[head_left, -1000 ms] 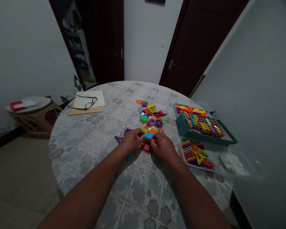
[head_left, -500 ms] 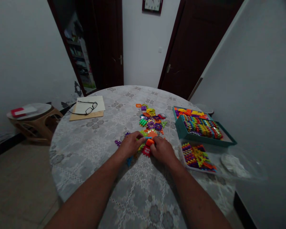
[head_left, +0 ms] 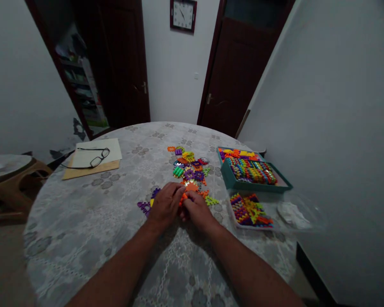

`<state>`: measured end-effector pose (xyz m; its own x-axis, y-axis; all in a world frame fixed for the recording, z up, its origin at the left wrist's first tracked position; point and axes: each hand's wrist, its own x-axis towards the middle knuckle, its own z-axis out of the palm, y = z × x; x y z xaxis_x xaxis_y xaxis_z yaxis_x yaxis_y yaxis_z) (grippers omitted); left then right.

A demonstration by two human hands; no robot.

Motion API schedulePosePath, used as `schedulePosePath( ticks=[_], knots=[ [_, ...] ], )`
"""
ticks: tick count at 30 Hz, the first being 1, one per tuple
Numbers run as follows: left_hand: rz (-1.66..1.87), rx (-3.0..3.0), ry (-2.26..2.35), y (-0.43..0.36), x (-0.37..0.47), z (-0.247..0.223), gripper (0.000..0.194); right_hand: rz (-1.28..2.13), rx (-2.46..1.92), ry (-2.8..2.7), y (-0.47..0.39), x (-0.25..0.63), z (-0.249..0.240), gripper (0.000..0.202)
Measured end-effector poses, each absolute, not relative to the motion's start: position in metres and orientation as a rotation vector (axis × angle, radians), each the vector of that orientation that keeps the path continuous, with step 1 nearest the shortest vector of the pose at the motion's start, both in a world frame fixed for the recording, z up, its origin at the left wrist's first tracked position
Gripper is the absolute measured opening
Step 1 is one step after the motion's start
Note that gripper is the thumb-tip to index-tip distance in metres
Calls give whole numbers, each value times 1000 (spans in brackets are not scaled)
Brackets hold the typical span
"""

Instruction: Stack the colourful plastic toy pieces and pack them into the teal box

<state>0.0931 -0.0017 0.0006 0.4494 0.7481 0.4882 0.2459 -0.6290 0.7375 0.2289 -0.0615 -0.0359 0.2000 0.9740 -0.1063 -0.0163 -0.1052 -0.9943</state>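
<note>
the round table (head_left: 77, 230), under a patterned cloth, bears a teal box (head_left: 255, 186) of colorful toothed pieces on the right, with a clear tray (head_left: 254, 227) of more on its near side. loose pieces (head_left: 189, 174) lie beyond the hands. the left hand (head_left: 165, 204) and right hand (head_left: 197, 209) both pinch an orange piece (head_left: 183, 198) between them, above the table's middle.

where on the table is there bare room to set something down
The widest bare tablecloth lies between the glasses and the left forearm. Another patch runs from the loose pieces to the far edge. It's crowded around the left hand and right hand, and at right by the teal box.
</note>
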Motion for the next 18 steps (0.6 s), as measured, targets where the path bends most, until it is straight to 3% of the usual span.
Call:
schedulePosePath(
  ticks=[6, 12, 18],
  knots=[
    [1254, 2206, 729, 2, 90, -6, 30, 954, -1275, -1071, -60, 224, -39, 15],
    [1210, 2281, 687, 1, 90, -7, 35, 1300, -1058, -840, -61, 215, -33, 22],
    [1213, 2344, 614, -2, 95, -20, 44, 1350, -926, -607, -62, 209, -22, 45]
  ],
)
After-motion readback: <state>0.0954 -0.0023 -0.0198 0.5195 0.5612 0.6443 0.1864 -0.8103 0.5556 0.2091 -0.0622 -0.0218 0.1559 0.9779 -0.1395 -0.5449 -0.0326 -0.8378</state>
